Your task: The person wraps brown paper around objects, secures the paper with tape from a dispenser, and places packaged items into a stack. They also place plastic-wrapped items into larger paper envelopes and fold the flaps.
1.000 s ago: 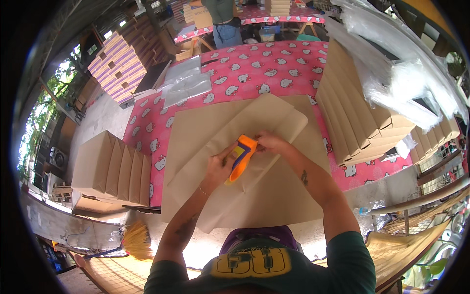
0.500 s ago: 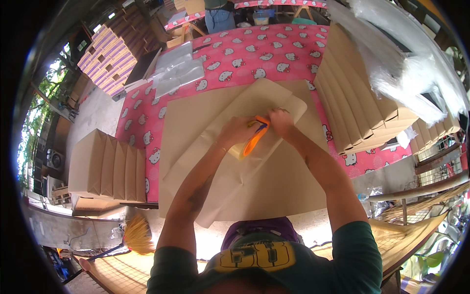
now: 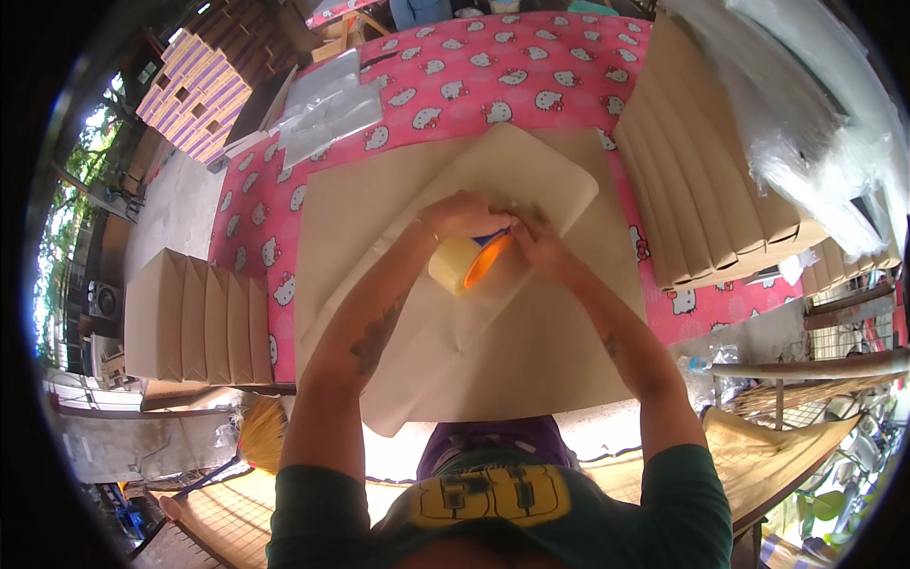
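Note:
A wide roll of yellowish packing tape (image 3: 448,267) with an orange inner rim and a blue-purple piece at its top sits tilted over the brown paper. My left hand (image 3: 466,214) is closed on the upper part of this roll. Just right of it, my right hand (image 3: 540,243) has its fingers pinched together beside the roll's top edge; what they grip is too blurred to make out. Beneath both hands lies a folded brown paper piece (image 3: 531,161), set slantwise on a larger brown paper sheet (image 3: 569,351).
A pink patterned cloth (image 3: 445,85) covers the table. Brown paper-wrapped bundles (image 3: 194,318) stand at the left edge, with a taller row (image 3: 701,180) at the right beside clear plastic (image 3: 806,142). Plastic sheets (image 3: 332,104) lie far left. A broom (image 3: 263,433) is below.
The tape roll has turned so its yellowish outer side shows more. My left hand has risen over its top, and my right hand has shifted slightly nearer me. The view has moved slightly.

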A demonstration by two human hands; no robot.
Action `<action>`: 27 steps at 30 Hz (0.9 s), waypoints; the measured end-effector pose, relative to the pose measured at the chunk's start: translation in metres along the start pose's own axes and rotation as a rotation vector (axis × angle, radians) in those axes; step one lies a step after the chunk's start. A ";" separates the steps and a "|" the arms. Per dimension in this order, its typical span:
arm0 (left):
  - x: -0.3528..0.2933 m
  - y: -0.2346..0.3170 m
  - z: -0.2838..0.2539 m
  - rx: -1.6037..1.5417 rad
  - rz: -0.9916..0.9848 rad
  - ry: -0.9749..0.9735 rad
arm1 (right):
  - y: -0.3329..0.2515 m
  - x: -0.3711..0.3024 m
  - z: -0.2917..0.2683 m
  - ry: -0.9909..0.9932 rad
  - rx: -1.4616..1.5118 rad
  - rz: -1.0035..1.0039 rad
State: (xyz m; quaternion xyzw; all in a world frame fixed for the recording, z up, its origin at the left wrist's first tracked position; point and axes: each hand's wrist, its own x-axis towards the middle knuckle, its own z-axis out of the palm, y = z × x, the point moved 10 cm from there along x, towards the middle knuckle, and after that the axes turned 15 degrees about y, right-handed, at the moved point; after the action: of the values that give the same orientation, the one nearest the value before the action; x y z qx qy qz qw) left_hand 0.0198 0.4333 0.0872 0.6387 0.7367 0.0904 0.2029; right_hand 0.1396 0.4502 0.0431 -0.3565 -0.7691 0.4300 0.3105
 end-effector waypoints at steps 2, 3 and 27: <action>0.000 0.013 -0.008 0.013 -0.010 -0.032 | 0.000 0.007 -0.004 -0.056 -0.221 -0.101; -0.002 0.020 -0.013 0.013 -0.003 -0.040 | 0.002 0.010 -0.006 -0.059 -0.289 -0.153; -0.134 -0.015 -0.017 0.094 -0.077 -0.243 | -0.015 -0.002 0.032 -0.037 -0.741 -0.446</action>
State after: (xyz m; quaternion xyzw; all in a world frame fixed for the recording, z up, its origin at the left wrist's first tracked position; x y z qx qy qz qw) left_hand 0.0128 0.3017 0.1217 0.6251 0.7339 -0.0303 0.2638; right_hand 0.1116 0.4287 0.0421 -0.2613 -0.9352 0.0534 0.2331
